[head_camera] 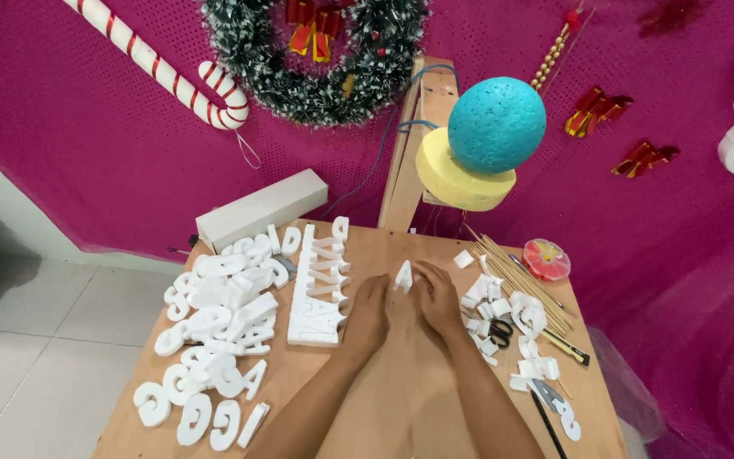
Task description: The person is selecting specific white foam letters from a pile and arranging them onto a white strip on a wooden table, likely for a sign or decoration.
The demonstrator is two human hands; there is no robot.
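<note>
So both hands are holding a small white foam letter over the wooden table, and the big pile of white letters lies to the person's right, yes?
Not quite. The head view shows the pile of white letters on the person's left, not right; scraps and scissors lie on the right. The rest holds: left hand and right hand hold a small white foam letter over the wooden table.

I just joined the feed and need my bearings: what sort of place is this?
Probably a craft or party-decoration workshop. White foam letters are heaped on a wooden table, both hands work a small foam letter, and a tinsel wreath and candy cane hang on a magenta backdrop.
</note>
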